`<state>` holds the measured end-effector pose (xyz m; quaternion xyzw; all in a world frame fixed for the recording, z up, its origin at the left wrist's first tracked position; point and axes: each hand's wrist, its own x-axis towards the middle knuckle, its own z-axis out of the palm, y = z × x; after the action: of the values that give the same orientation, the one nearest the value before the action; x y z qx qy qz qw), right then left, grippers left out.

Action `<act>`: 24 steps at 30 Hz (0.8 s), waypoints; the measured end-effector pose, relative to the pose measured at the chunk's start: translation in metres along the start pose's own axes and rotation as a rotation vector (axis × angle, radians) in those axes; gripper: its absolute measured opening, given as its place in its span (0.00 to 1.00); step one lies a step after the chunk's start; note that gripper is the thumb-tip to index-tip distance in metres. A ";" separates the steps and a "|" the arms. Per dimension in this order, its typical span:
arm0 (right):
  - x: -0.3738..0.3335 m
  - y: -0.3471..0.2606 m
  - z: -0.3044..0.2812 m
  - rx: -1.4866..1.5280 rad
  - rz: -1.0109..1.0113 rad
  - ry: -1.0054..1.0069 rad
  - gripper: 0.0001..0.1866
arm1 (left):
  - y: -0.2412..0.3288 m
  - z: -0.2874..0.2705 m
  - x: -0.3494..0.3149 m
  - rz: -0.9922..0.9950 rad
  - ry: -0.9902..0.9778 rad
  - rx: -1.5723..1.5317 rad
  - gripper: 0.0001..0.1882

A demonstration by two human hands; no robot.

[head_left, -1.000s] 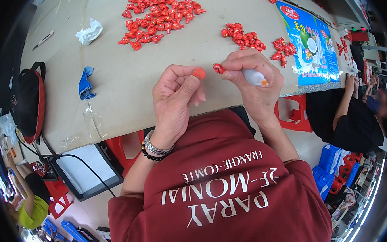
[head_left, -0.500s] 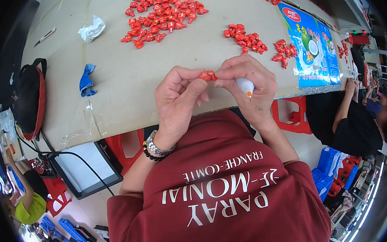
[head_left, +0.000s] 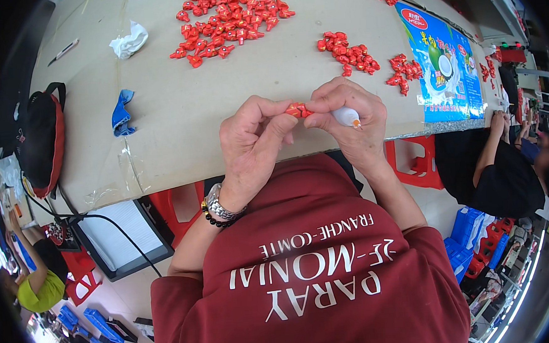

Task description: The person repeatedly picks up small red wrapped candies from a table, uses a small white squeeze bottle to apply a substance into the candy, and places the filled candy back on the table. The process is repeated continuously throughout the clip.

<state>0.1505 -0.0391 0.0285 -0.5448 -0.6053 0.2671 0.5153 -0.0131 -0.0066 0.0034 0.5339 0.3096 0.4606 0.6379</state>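
Note:
Between the fingertips of both hands, above the table's near edge, is a small shiny red figurine (head_left: 298,110) with gold marks. My left hand (head_left: 253,135) pinches its left end between thumb and forefinger. At its right end, the thumb and forefinger of my right hand (head_left: 356,119) are closed on it. Tucked in that same right hand is a small white squeeze bottle (head_left: 346,117) with an orange, needle-like tip pointing toward me. Fingers cover parts of both the figurine and the bottle.
Farther off lie a large pile of red pieces (head_left: 231,23) and smaller clusters (head_left: 349,54), (head_left: 403,72). A blue poster (head_left: 438,67) covers the table's right part. Crumpled tissue (head_left: 129,41), a blue scrap (head_left: 122,113), a pen (head_left: 63,52) and a black-red bag (head_left: 43,141) are left.
The figurine has turned a little between my fingertips. My right hand has shifted slightly, and the bottle's tip now points less straight toward me.

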 end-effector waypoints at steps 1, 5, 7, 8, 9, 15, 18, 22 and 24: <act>0.000 0.001 0.001 0.014 -0.001 -0.004 0.13 | -0.001 0.000 0.000 0.012 -0.003 0.019 0.04; -0.003 0.008 0.001 0.018 -0.008 -0.019 0.13 | -0.003 0.000 -0.001 0.027 -0.012 0.049 0.03; -0.004 0.009 0.001 0.027 -0.003 -0.016 0.13 | -0.004 0.000 0.000 0.030 -0.019 0.065 0.03; -0.004 0.010 0.001 0.031 -0.001 -0.015 0.13 | -0.004 0.001 0.000 0.034 -0.021 0.066 0.03; -0.004 0.010 0.001 0.028 -0.002 -0.017 0.13 | -0.005 0.001 0.000 0.037 -0.023 0.067 0.03; -0.004 0.013 0.001 0.044 -0.016 -0.007 0.13 | -0.004 0.004 0.001 0.051 -0.014 0.082 0.02; -0.004 0.014 0.001 0.048 -0.013 -0.003 0.13 | -0.004 0.005 0.001 0.051 -0.007 0.092 0.02; -0.005 0.014 0.003 0.040 -0.011 0.010 0.12 | -0.003 0.005 0.002 0.048 -0.008 0.109 0.02; -0.005 0.014 0.003 0.033 -0.011 0.017 0.12 | -0.004 0.005 0.002 0.056 -0.003 0.107 0.02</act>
<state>0.1524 -0.0396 0.0132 -0.5350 -0.5995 0.2696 0.5308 -0.0067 -0.0072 0.0005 0.5763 0.3178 0.4605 0.5957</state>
